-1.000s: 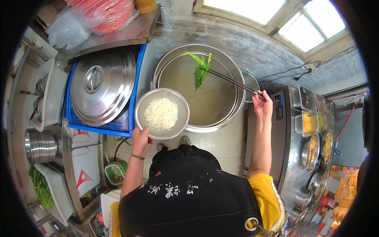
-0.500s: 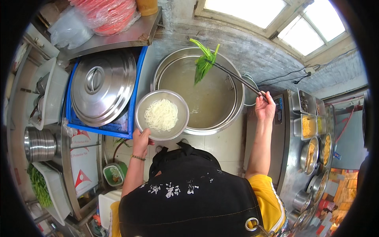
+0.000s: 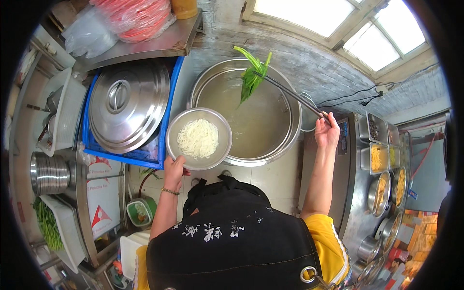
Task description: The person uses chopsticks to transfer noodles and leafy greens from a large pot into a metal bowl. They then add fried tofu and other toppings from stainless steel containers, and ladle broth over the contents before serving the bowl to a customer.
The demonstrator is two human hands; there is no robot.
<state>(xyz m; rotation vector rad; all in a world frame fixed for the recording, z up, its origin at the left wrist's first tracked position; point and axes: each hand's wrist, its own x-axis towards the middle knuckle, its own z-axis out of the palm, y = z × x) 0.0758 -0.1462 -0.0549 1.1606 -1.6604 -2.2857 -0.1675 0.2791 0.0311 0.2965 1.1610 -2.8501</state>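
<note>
My left hand (image 3: 174,170) grips the near rim of a steel bowl (image 3: 223,137). White noodles (image 3: 198,138) lie in a heap inside it. The bowl is held over the near left edge of a large steel pot (image 3: 285,150), which holds cloudy liquid (image 3: 263,125). From the right, my right hand (image 3: 327,131) holds a pair of long dark chopsticks (image 3: 292,93) near their ends. Pinched in their far tips is a bunch of leafy greens (image 3: 253,77), hanging above the far part of the pot, leaves down and stems up.
A large steel lid (image 3: 140,123) rests on a blue crate (image 3: 162,153) at left. Bagged red plastic (image 3: 135,19) lies on a steel shelf (image 3: 164,45) above it. Several food trays and bowls (image 3: 379,157) line the right counter. More greens (image 3: 47,226) fill a white basket at lower left.
Almost nothing differs. The view has shifted slightly, while the bowl, chopsticks and greens keep nearly the same places over the pot.
</note>
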